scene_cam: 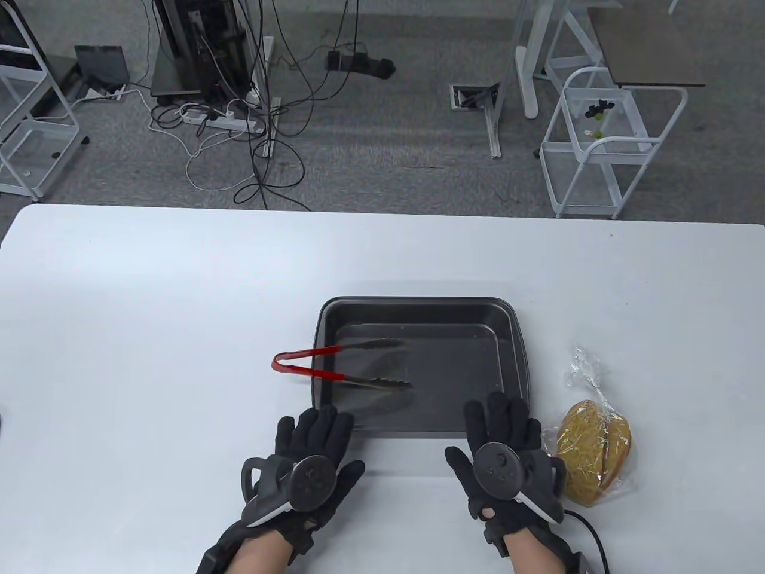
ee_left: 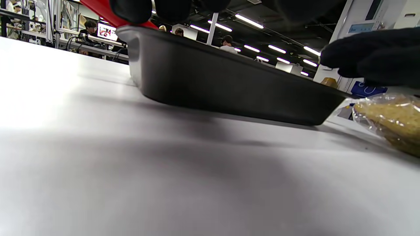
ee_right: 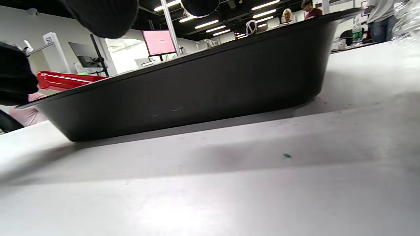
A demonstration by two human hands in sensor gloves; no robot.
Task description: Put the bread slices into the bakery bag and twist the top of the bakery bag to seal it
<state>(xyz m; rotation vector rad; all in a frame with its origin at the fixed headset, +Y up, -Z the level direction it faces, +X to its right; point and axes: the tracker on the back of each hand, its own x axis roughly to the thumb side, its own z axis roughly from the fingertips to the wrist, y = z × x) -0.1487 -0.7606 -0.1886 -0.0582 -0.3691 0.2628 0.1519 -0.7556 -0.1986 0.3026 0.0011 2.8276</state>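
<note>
The clear bakery bag [scene_cam: 591,445] lies on the table right of the tray, with brown bread slices [scene_cam: 597,451] inside and its twisted top [scene_cam: 583,365] pointing away from me. The same bag [ee_left: 390,119] shows at the right edge of the left wrist view. My left hand [scene_cam: 314,442] lies flat on the table, fingers straight, tips at the tray's near rim. My right hand [scene_cam: 502,427] lies the same way near the tray's near right corner, just left of the bag. Neither hand holds anything.
A dark baking tray [scene_cam: 514,335] sits mid-table, with no bread in it. Red-handled tongs [scene_cam: 334,371] rest across its left rim, tips inside. The tray's side wall [ee_left: 210,78] [ee_right: 197,88] fills both wrist views. Carts and cables stand on the floor beyond the table.
</note>
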